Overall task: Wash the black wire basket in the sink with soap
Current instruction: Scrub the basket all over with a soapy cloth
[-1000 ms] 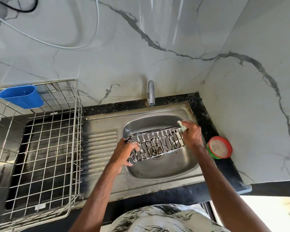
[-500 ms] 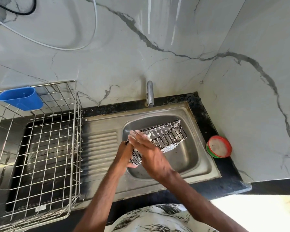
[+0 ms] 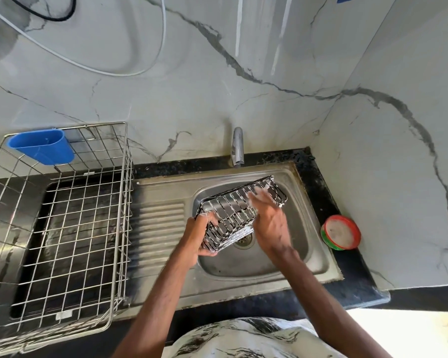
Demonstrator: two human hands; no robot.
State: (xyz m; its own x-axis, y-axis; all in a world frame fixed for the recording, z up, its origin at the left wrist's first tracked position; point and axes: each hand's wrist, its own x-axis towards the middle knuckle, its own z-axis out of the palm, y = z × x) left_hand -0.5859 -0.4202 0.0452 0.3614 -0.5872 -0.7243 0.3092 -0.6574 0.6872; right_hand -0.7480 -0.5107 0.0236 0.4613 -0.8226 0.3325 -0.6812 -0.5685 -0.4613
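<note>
Steel sink (image 3: 318, 267) in black counter (image 3: 352, 280) — marble walls (image 3: 192, 99) behind & rt.

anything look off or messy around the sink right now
Nothing stands out. The black wire basket is tilted over the sink and streaked with white suds, which fits washing. The left hand holds its near end; the right hand rubs it. The tap shows no running water.

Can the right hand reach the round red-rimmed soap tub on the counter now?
Probably yes. The right hand lies on the black wire basket, and the soap tub stands uncovered on the counter to its right, with nothing between them.
</note>
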